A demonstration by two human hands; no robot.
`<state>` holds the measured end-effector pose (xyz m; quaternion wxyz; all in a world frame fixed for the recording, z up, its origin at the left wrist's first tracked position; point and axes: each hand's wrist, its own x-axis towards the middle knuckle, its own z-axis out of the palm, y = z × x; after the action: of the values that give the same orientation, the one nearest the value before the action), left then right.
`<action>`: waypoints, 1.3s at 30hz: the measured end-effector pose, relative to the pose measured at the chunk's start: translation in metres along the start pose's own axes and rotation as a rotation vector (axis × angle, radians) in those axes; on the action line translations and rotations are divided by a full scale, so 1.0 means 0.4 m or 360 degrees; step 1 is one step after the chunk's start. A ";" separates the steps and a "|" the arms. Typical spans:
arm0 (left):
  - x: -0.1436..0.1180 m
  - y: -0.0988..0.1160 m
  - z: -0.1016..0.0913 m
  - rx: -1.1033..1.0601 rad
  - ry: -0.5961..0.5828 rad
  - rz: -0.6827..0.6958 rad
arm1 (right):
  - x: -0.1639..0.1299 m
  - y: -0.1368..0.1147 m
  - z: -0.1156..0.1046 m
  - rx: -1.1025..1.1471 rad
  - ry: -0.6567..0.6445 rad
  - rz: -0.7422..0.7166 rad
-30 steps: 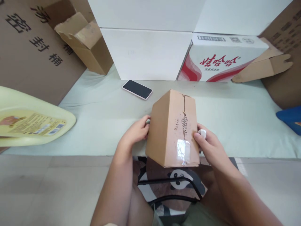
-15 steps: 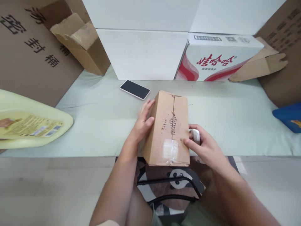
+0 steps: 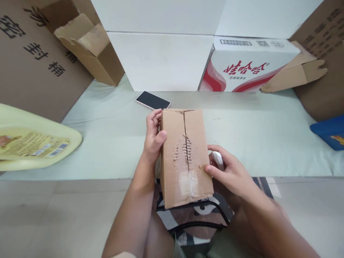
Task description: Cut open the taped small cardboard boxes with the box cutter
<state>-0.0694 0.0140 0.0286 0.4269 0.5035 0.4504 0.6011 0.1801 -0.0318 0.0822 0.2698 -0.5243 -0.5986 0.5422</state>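
A brown cardboard box sits tilted at the table's near edge, its top facing me. Clear tape crosses the lower part of its middle seam, and the cardboard around the seam is torn and scuffed. My left hand grips its left side, thumb at the top edge and fingers behind. At the right side, my right hand holds a small white plastic tool, mostly hidden in the palm; its kind I cannot make out. The right thumb touches the box's right edge.
Beyond the box lies a phone on the pale green cloth. A yellow bottle is at left and a blue package at right. White cartons and an open brown carton stand behind.
The box has shifted left and towards me, turning slightly, with both hands moving along with it. Its far left corner now overlaps the phone's near edge in view.
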 end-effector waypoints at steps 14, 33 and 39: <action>-0.006 -0.017 -0.007 -0.0183 0.0076 -0.0187 | -0.015 0.017 -0.041 0.0364 0.0985 -0.0667; -0.003 -0.025 0.011 -0.0047 0.0088 -0.0178 | -0.058 0.010 -0.006 0.0258 0.0659 -0.0380; -0.001 -0.022 0.014 -0.0108 0.0146 -0.0177 | -0.055 -0.005 0.012 -0.0052 0.0612 -0.0465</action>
<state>-0.0632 0.0164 0.0205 0.4553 0.4349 0.4762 0.6138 0.1818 -0.0534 0.0884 0.4458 -0.5299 -0.6145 0.3779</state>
